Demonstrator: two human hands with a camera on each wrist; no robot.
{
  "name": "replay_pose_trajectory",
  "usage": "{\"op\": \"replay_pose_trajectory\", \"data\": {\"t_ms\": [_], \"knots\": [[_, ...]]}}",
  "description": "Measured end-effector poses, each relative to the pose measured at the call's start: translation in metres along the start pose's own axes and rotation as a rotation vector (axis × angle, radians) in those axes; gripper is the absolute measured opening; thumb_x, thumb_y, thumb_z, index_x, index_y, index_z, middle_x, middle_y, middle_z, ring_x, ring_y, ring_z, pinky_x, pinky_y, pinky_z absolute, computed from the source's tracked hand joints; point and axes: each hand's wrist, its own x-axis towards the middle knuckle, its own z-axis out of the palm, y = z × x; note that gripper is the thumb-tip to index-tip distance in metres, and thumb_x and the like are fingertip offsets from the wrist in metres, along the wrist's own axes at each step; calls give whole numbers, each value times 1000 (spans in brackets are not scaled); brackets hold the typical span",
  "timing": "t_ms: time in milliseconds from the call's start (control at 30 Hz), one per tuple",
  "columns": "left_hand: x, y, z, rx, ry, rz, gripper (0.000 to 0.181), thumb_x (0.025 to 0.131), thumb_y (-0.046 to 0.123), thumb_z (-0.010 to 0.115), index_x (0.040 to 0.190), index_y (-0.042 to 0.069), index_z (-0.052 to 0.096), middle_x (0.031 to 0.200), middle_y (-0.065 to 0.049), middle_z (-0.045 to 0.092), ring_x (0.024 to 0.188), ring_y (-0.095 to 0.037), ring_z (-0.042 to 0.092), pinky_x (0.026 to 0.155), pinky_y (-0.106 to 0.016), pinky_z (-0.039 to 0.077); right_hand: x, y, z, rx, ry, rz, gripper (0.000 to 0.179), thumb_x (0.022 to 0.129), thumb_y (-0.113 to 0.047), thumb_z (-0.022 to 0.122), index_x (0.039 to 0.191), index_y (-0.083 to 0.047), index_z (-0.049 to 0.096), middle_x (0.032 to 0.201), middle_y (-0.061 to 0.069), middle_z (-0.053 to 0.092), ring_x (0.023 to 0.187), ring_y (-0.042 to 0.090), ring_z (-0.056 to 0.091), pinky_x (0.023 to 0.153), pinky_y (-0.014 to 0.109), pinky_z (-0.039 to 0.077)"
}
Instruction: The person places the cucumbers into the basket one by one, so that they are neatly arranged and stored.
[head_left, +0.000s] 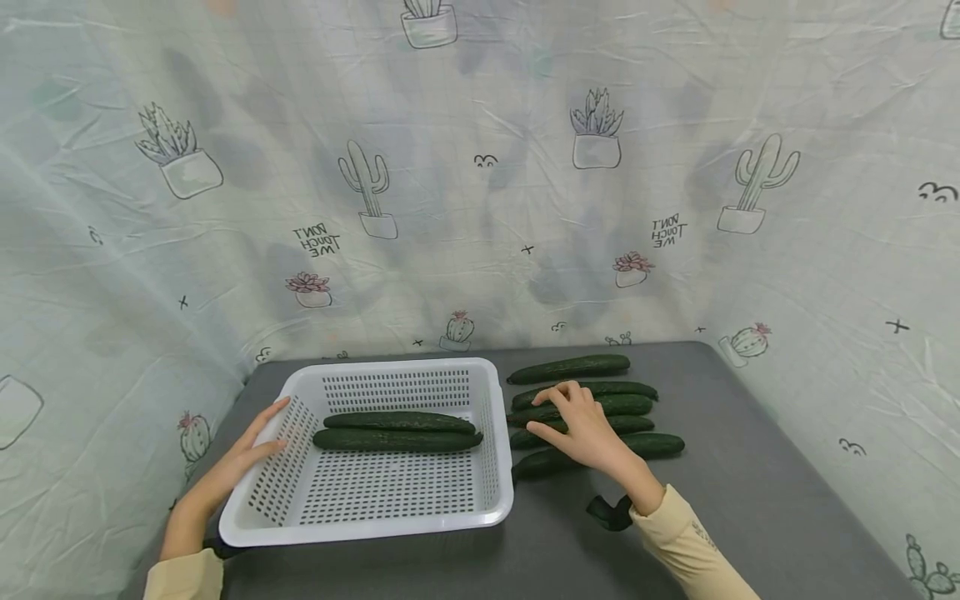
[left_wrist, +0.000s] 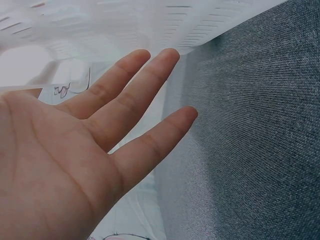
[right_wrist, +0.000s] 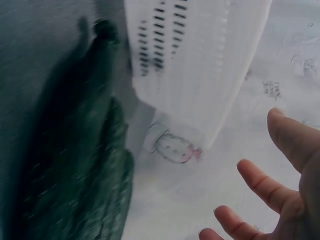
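Observation:
A white perforated plastic basket point(head_left: 367, 528) stands on the left part of the table. Two dark green cucumbers point(head_left: 397, 440) lie side by side inside it. At the basket's left side is my left hand point(head_left: 236, 465), its fingertips at the rim; in the left wrist view the spread fingers point(left_wrist: 132, 100) lie along the outer wall. My right hand point(head_left: 583, 429) hovers over several cucumbers point(head_left: 656, 446) laid in a row to the right of the basket. Its fingers are loosely bent and hold nothing; the right wrist view shows them apart from the cucumbers point(right_wrist: 75, 150).
The dark grey table point(head_left: 750, 483) carries all of this. A pale curtain point(head_left: 480, 208) printed with cacti hangs behind and on both sides. A small black device point(head_left: 610, 512) sits at the right wrist. One cucumber point(head_left: 570, 367) lies farthest back, near the table's rear edge.

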Motion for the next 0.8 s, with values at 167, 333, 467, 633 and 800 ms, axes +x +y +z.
{"op": "replay_pose_trajectory", "data": {"t_ms": [167,333,467,633,800], "knots": [[0,1,0,-4,-7,5,67,99,19,40,150,27,-4,149,-28,-8,120,-54,31,74,-44,50,-10,15,0,-5,-26,32,33,85,-45,62,113,-28,56,111,8,45,94,23,37,75,38,28],[0,2,0,-7,-12,10,67,100,19,40,150,26,-4,149,-27,-9,120,-55,30,74,-44,50,-19,28,0,-36,-43,37,35,85,-43,63,115,-25,57,110,9,48,90,20,36,73,37,28],[-1,3,1,-3,-6,10,67,99,19,40,150,25,-4,149,-26,-9,119,-55,30,74,-44,50,-26,37,0,-56,-58,49,36,85,-40,64,115,-21,58,107,8,50,89,20,38,72,37,28],[0,2,1,-3,-6,11,67,99,19,41,150,25,-3,149,-27,-8,118,-53,33,74,-44,50,-34,49,1,-67,-59,69,37,84,-43,64,113,-21,59,107,7,51,90,21,39,72,38,28],[0,1,1,-6,-9,15,67,99,18,40,150,25,-3,149,-26,-9,119,-54,30,74,-45,50,-42,59,2,-82,-28,52,36,82,-41,67,111,-20,62,105,7,52,85,20,38,70,37,28]]}}
